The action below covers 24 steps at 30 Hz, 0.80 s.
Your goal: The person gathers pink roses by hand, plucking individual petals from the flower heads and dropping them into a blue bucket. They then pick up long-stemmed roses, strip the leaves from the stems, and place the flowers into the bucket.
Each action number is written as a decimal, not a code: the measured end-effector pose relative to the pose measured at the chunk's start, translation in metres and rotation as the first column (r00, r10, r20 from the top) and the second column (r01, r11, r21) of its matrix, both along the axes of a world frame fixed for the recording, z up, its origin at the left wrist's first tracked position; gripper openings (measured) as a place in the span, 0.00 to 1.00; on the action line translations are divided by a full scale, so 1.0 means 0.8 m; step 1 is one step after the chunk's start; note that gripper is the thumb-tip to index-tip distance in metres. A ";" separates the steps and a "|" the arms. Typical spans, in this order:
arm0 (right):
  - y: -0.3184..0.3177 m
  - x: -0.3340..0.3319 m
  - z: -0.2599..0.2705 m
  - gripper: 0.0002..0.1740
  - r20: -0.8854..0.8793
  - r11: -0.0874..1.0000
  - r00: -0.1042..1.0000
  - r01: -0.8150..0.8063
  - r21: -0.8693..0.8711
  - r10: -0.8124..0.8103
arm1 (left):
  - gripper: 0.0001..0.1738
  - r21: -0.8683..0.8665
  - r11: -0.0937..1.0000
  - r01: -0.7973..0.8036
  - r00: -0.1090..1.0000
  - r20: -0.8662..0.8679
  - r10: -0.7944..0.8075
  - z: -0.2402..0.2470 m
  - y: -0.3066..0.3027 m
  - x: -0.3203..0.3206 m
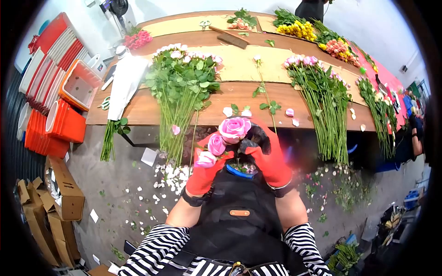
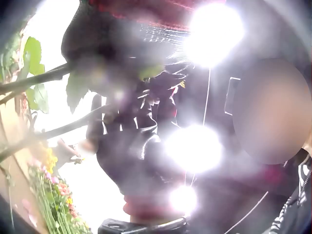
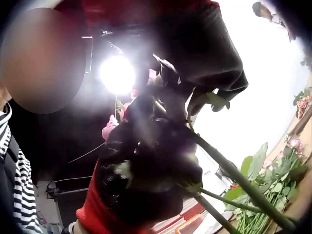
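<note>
Both hands, in red gloves with dark palms and fingers, meet in front of the apron. The left hand [image 1: 202,168] grips pink roses by their stems, with one bloom [image 1: 216,144] and a paler bloom [image 1: 205,159] over its fingers. Beside the largest rose [image 1: 235,129], the right hand [image 1: 270,158] has its fingers curled in close behind the bloom, pinching near its stem. In the right wrist view, thick green stems [image 3: 239,183] run out from between the two gloves. Dark glove fingers hide most of the grip points.
On the wooden table [image 1: 142,112] lie a big rose bunch [image 1: 184,83], another bunch [image 1: 322,106], a single rose [image 1: 261,80], a white-wrapped bunch [image 1: 126,83] and a brush [image 1: 232,39]. Petals [image 1: 170,179] litter the floor. Orange crates [image 1: 69,119] and cardboard boxes [image 1: 64,188] stand at left.
</note>
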State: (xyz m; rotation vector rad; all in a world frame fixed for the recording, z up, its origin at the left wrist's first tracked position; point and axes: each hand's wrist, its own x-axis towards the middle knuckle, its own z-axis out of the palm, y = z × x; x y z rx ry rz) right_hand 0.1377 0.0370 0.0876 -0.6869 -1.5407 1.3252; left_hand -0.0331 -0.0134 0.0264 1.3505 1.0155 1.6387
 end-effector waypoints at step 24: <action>-0.011 0.018 -0.063 0.13 -0.455 0.863 0.787 0.186 -0.470 -0.417 | 0.33 -0.079 0.996 -0.043 0.973 -0.232 0.023 -0.056 0.004 0.039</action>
